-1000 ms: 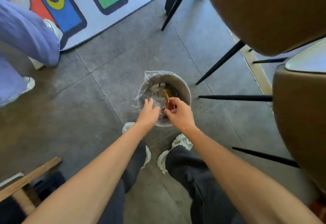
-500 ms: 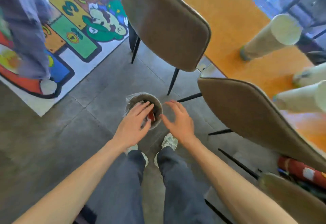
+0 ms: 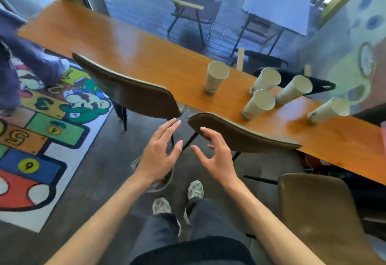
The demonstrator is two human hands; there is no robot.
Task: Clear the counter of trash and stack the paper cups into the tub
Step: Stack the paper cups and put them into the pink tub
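My left hand [image 3: 159, 152] and my right hand [image 3: 215, 156] hover empty with fingers spread, above the floor in front of the chairs. Under my left wrist a small trash bin [image 3: 161, 183] lined with plastic peeks out, mostly hidden. On the orange wooden counter [image 3: 146, 56] stand several white paper cups: one alone [image 3: 216, 76], then a cluster further right [image 3: 265, 81] [image 3: 258, 104] [image 3: 294, 89] and one at the far right [image 3: 329, 110]. No tub is visible.
Two brown chair backs [image 3: 129, 91] [image 3: 242, 135] stand between me and the counter; a third chair [image 3: 317, 208] is at my right. A colourful play rug [image 3: 41, 131] lies left, with another person's legs [image 3: 25, 62] on it. A black bag [image 3: 321, 85] hangs behind the cups.
Both hands have lifted away from the trash bin and opened, holding nothing. My view has swung up from the floor to the counter with the cups.
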